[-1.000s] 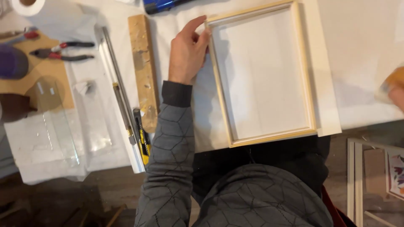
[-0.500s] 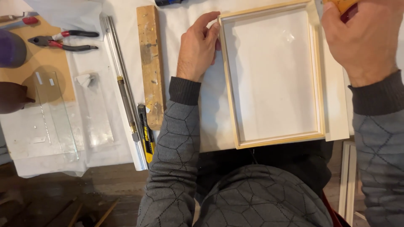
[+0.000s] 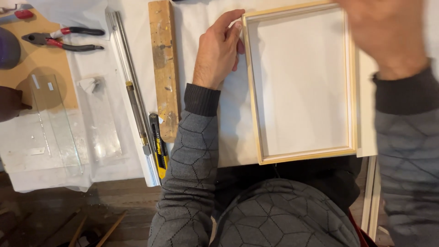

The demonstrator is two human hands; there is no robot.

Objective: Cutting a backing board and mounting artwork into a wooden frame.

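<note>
resting left hand (image 3: 218, 52) fingertips on wooden frame (image 3: 254, 114) edge; right hand (image 3: 384, 34) blurred above.

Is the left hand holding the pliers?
No: the left hand rests against the left rail of the wooden frame, while the red-and-black pliers lie untouched far off to its left.

I see the frame (image 3: 302, 82) lying on the table (image 3: 201, 18), with my left hand (image 3: 217, 50) touching its edge at nine o'clock. Left of that hand lies a wooden block (image 3: 163, 68), then a metal ruler (image 3: 130, 87). A utility knife (image 3: 158, 146) sits at the block's six o'clock. Pliers (image 3: 64, 39) lie at ten o'clock, and my right hand (image 3: 384, 32) hangs over the frame's two o'clock corner.
</note>
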